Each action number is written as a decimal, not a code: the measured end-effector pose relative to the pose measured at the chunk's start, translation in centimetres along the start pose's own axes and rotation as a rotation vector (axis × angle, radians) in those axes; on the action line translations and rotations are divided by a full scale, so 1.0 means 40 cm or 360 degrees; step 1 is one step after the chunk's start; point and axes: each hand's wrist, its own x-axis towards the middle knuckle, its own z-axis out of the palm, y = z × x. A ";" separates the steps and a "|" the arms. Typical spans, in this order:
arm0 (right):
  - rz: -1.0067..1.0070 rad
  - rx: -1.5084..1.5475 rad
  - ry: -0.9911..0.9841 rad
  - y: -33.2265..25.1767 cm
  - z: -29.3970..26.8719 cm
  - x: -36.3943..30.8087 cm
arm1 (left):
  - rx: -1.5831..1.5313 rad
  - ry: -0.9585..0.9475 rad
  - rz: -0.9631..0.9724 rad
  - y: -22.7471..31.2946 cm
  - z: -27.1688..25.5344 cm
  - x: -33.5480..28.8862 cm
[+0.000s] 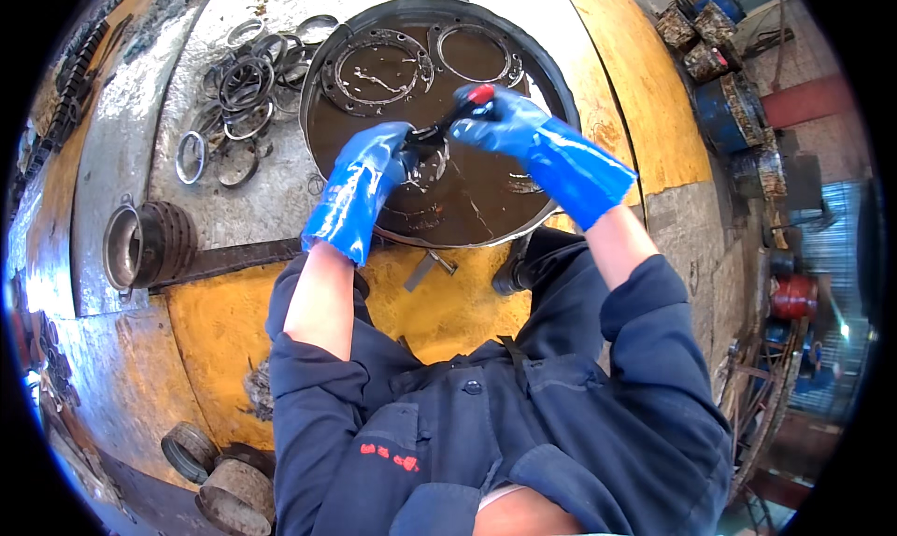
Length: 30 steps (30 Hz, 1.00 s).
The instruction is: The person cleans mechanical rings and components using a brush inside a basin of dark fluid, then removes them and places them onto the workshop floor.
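My right hand (509,125), in a blue rubber glove, is closed round a black hand tool with a red end (480,95); its exact kind is hard to make out. Its dark lower part reaches toward my left hand (378,153), gloved in the same blue. The left fingers are closed on a small dark piece (426,142), which I cannot identify. Both hands are held over a large round tub (312,125) of murky brown liquid. Two flat metal rings with holes, the left ring (334,69) and the right ring (509,59), lie at the tub's far side.
Left of the tub lies a heap of loose metal rings (247,83). A ribbed metal cylinder (168,243) lies nearer me on the left. Several rusty rings (238,499) sit at the lower left. Blue drums (724,115) and a red container (793,296) stand to the right.
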 end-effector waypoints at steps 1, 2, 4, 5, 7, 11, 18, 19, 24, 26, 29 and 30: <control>-0.0046 -0.0074 -0.0054 0.013 0.045 0.030 | 0.0047 -0.0058 -0.0018 0.022 -0.021 0.001; -0.0054 -0.0052 -0.0193 0.019 0.054 0.051 | 0.0178 -0.0209 -0.0018 0.047 -0.040 0.008; 0.0132 -0.0095 -0.0354 -0.015 0.096 0.051 | 0.0071 -0.0168 0.0020 0.029 -0.025 -0.009; 0.0134 -0.0089 -0.0371 -0.012 0.111 0.057 | 0.0127 -0.0201 -0.0054 0.023 -0.035 -0.012; 0.0398 -0.0086 -0.0291 -0.030 0.136 0.069 | -0.0289 -0.0063 -0.0402 0.021 -0.078 -0.039; 0.0403 -0.0049 0.0054 0.050 0.199 0.063 | -0.1270 0.0624 -0.0640 0.008 -0.154 -0.039; 0.0323 -0.0325 0.0235 -0.026 0.261 0.170 | -0.2509 0.0535 -0.0400 -0.091 -0.170 -0.075; 0.0272 -0.0236 0.0330 -0.084 0.265 0.160 | -0.2510 0.0538 -0.0401 -0.102 -0.171 -0.080; 0.0404 -0.0428 0.0409 -0.065 0.362 0.213 | -0.2621 0.0657 -0.0374 -0.195 -0.170 -0.076; 0.0219 -0.0568 0.0273 -0.080 0.405 0.185 | -0.2599 0.0694 -0.0273 -0.207 -0.170 -0.087; 0.0184 -0.0662 -0.0050 -0.069 0.413 0.158 | -0.2642 0.0753 -0.0466 -0.174 -0.176 -0.088; 0.0133 -0.0619 -0.0110 -0.073 0.414 0.140 | -0.2653 0.0782 -0.0563 -0.165 -0.180 -0.088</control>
